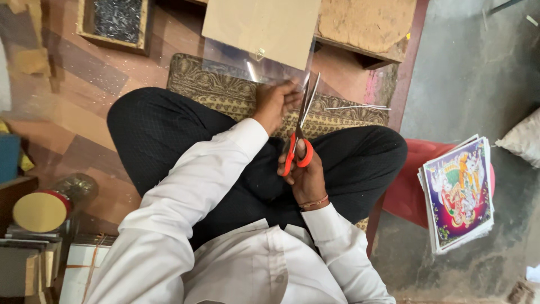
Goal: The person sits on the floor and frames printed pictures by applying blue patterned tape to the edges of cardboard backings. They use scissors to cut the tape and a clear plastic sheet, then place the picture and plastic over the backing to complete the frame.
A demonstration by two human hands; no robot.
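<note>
Person sits cross-legged on patterned mat point(225, 93). Right hand point(304, 171) grips orange-handled scissors point(298, 141), fingers thru the loops; blades open in a narrow V, pointing up and away from the body. Left hand point(275, 104) pinches near edge of clear plastic sheet point(247, 65) (transparent, backed by brown board point(261, 25)) just beside the blades. Sheet lies over mat, in front of knees. Cut strips point(360, 107) lie to the right. Stack of printed pictures point(458, 191) on red stool point(408, 188), well apart.

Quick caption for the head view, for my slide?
Right hand works orange-handled scissors along a clear plastic sheet steadied by the left hand.
</note>
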